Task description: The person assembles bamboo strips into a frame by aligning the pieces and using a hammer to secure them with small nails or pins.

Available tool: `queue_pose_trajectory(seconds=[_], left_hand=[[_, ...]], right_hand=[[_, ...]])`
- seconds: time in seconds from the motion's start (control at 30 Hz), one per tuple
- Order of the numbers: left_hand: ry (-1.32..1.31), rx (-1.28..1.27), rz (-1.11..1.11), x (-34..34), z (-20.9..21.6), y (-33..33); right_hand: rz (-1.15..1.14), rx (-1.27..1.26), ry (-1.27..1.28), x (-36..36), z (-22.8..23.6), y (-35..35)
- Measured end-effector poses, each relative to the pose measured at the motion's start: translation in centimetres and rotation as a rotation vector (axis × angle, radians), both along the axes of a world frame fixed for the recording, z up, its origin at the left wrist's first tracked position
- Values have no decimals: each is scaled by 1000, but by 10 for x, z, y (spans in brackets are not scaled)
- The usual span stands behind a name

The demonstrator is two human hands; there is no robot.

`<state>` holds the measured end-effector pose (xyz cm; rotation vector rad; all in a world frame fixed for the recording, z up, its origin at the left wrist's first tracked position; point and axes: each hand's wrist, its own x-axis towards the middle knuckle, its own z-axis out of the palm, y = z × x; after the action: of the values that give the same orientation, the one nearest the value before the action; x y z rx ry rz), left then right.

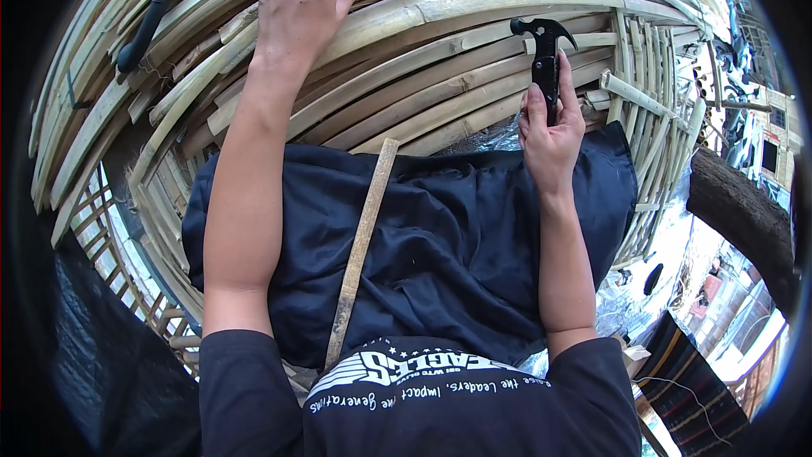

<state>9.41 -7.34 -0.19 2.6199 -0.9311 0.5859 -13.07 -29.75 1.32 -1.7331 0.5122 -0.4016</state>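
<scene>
My right hand (554, 140) is closed around the handle of a small black claw hammer (546, 68), held upright with its head at the top. Over the bamboo slats (414, 59) at the top, my left hand (300, 13) lies palm down with its thumb stretched out. Its fingertips are partly hidden at the upper edge, and I see nothing held in it. A narrow bamboo strip (364, 245) rests lengthwise on the dark cloth (440, 237) across my lap.
At the upper left, a dark-handled tool (148, 30) lies on the slats; its far end is cut off. Slatted bamboo framing (647, 101) stands at the right, beyond it a thick dark trunk (736, 216). A striped cloth (689, 377) is at the lower right.
</scene>
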Motion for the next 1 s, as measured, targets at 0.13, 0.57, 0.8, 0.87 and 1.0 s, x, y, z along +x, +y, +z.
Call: queue_pose_trajectory(seconds=[0.13, 0.57, 0.8, 0.87, 1.0], left_hand=[[47, 25, 13, 1, -2, -1], [120, 89, 5, -2, -4, -2], [28, 207, 76, -8, 3, -9], [82, 212, 96, -6, 1, -9], [100, 234, 137, -12, 6, -9]], right_hand=[[17, -26, 8, 0, -2, 1], [19, -53, 33, -1, -3, 2], [14, -223, 42, 4, -2, 3], [37, -300, 66, 11, 4, 2], [112, -511, 1, 55, 16, 4]])
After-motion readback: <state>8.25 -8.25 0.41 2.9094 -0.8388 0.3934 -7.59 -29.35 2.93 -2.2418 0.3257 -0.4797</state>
